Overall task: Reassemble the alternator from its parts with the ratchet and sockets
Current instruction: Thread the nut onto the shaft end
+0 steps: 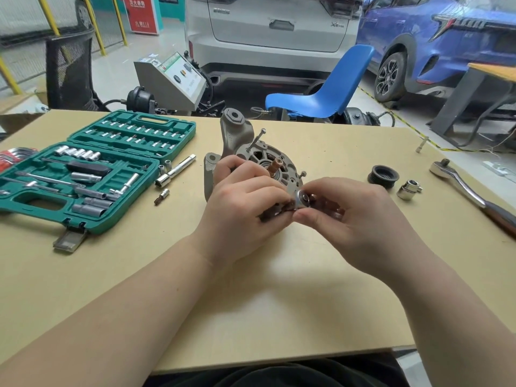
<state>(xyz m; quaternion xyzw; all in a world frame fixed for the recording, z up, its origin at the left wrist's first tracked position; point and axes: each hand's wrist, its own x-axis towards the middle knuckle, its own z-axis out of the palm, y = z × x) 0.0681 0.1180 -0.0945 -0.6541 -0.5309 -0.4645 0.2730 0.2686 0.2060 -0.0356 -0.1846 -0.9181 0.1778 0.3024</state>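
A pale wooden table (pixel 279 303) carries everything. At its left lies an open green tool case (pixel 92 174) with sockets and bits in its slots. Just right of the case lie a long socket extension (pixel 174 171), two small loose sockets (pixel 165 165) and a short bit socket (pixel 162 196). The grey alternator housing (pixel 237 146) stands in the middle, with long bolts sticking up from it. To its right sit a black pulley (pixel 383 175), a shiny socket (pixel 409 189) and the ratchet (pixel 463 188) near the right edge. A small metal piece (pixel 421 144) stands farther back
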